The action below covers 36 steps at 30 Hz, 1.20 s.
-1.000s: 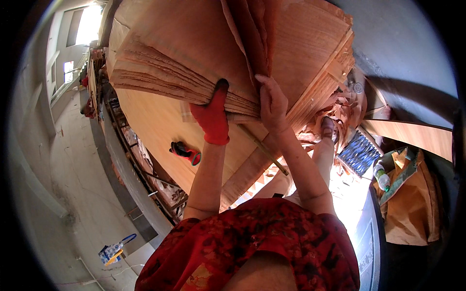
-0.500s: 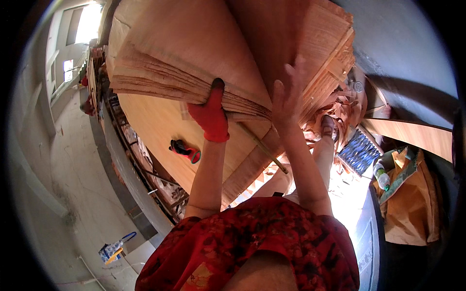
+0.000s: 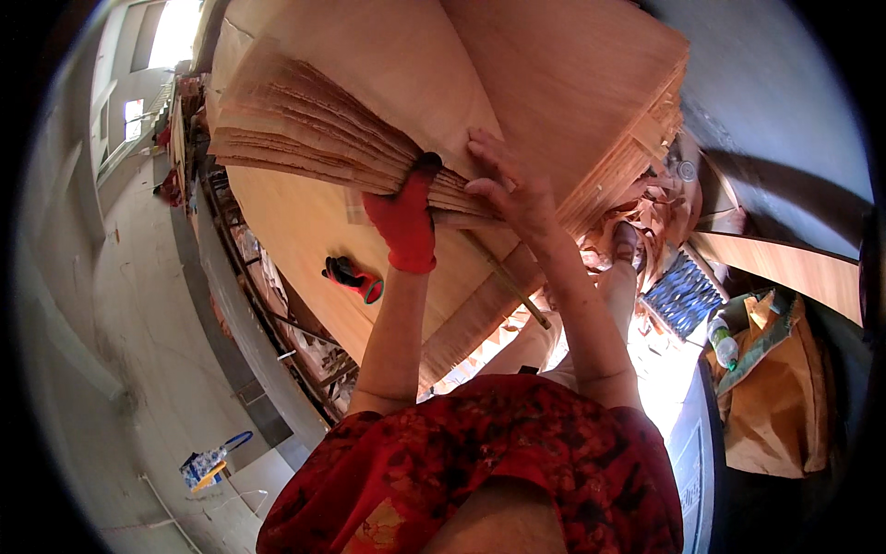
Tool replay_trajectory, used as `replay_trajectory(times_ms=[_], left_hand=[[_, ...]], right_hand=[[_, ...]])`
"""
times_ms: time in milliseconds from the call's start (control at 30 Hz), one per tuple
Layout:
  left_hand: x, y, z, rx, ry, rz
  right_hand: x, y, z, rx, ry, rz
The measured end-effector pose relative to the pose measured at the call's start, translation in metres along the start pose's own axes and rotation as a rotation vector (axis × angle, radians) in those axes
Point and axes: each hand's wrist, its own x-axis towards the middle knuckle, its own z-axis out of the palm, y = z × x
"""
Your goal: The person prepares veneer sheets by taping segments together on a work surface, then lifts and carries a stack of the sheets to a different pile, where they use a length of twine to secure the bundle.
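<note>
Loosely fanned, ragged brown sheets [image 3: 323, 115]; left hand [image 3: 402, 217] grips, right hand [image 3: 524, 201] open over them.

brown sack [image 3: 771, 429], right | clear bottle [image 3: 724, 347] at sack's mouth | blue woven item [image 3: 683, 295] | loose red-black glove [image 3: 366, 287]

veneer sheets [image 3: 360, 102] left of sack [image 3: 775, 420]

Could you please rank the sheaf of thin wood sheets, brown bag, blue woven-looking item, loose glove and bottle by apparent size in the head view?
1. Sheaf of thin wood sheets
2. Brown bag
3. Blue woven-looking item
4. Loose glove and bottle: too alike to rank
</note>
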Motion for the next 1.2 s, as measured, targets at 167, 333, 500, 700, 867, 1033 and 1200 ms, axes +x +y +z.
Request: replay_trajectory(times_ms=[167,333,500,700,867,1033,1200], left_hand=[[-0.001,0.003,0.006,0.046,0.01,0.081],[-0.001,0.005,0.009,-0.03,-0.017,0.07],[0.001,0.003,0.01,0.013,-0.025,0.058],[0.001,0.004,0.01,0.011,-0.032,0.078],[0.003,0.003,0.008,0.007,-0.029,0.068],[0.003,0.006,0.011,-0.017,-0.03,0.054],[0.003,0.003,0.01,-0.024,-0.022,0.054]], right_hand=[[0.0,0.0,-0.005,0.012,-0.016,0.025],[0.0,-0.011,-0.007,0.001,-0.009,0.09],[-0.001,-0.009,-0.008,-0.015,-0.01,0.094],[-0.003,-0.002,-0.003,0.064,0.161,-0.036],[-0.001,-0.003,-0.002,0.003,0.242,-0.142],[0.0,-0.022,-0.001,-0.185,0.241,0.018],[0.0,-0.022,0.0,-0.211,0.242,0.058]])
